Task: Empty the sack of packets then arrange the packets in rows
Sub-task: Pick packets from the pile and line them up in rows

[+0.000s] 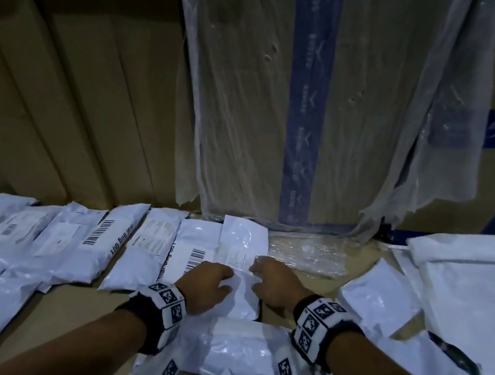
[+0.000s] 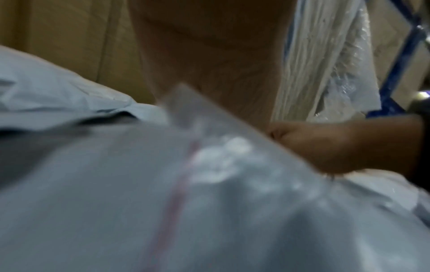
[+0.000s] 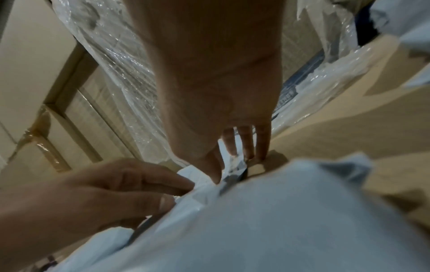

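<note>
Both hands rest flat, fingers relaxed, on a white packet point(image 1: 240, 265) ending the row of packets point(image 1: 71, 239); left hand point(image 1: 206, 282), right hand point(image 1: 275, 283). At twelve o'clock, a plastic-wrapped carton point(image 1: 305, 98) blocks the way; loose packets point(image 1: 377, 306) at three.

You can read "100 Bag" in bold black beside a barcode on a white packet point(image 1: 105, 235) well to the left of your left hand point(image 1: 205, 285). The packet point(image 1: 186, 252) just left of that hand repeats the print, half hidden. The blue tape point(image 1: 305, 98) on the carton beyond your hands carries lettering too blurred to read
</note>
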A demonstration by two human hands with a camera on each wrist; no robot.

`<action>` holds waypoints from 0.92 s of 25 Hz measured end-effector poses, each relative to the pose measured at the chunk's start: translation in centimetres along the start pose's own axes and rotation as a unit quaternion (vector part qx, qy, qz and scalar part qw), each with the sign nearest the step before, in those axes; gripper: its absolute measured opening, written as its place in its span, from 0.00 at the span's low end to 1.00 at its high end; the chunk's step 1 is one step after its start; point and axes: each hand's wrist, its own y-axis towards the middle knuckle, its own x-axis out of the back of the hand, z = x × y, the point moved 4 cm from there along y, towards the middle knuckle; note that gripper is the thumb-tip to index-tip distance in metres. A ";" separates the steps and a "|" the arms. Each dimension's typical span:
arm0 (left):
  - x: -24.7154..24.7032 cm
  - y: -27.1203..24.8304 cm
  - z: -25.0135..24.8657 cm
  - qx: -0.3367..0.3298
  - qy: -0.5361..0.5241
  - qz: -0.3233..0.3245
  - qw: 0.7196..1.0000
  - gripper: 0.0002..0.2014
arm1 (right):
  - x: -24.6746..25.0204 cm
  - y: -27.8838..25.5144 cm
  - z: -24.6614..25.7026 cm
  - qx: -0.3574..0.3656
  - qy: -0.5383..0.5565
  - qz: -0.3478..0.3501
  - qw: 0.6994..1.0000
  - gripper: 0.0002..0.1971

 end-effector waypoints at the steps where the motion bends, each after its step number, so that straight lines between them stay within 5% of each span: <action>1: 0.4 -0.1 -0.5 0.006 -0.010 -0.005 1.000 0.10 | 0.2 -0.4 -0.2 -0.006 -0.007 0.020 1.000 0.21; 12: 6.0 -6.9 -3.8 -0.010 -0.005 -0.024 1.000 0.20 | 6.1 -10.2 4.2 -0.007 -0.030 -0.068 0.997 0.24; 23: 6.3 -29.6 -1.3 -0.054 -0.070 -0.090 0.992 0.20 | -2.1 -28.8 16.3 -0.021 0.086 -0.158 0.983 0.20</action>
